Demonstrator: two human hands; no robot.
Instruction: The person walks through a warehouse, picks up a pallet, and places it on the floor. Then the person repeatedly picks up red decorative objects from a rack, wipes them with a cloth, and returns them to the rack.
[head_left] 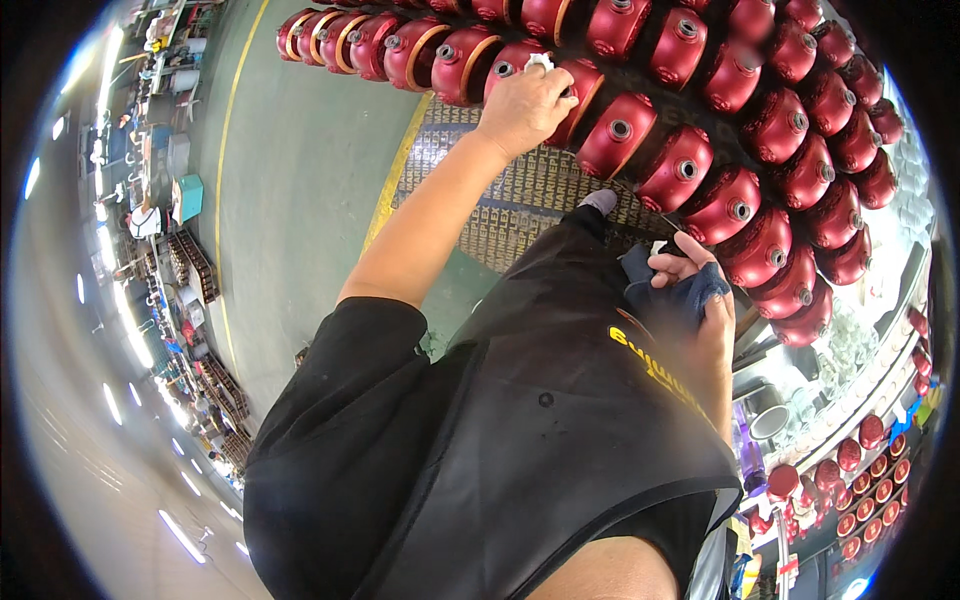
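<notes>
Red housings (620,132) stand in curved rows on a patterned mat (520,200); left hand (525,105) pinches a white bit (540,62) at one housing's top; right hand (690,285) clutches a blue cloth (665,295); best seat the bit squarely.

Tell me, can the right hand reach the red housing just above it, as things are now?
Probably yes. The right hand, holding a dark cloth, is close beside that red housing, and nothing lies between them.
</notes>
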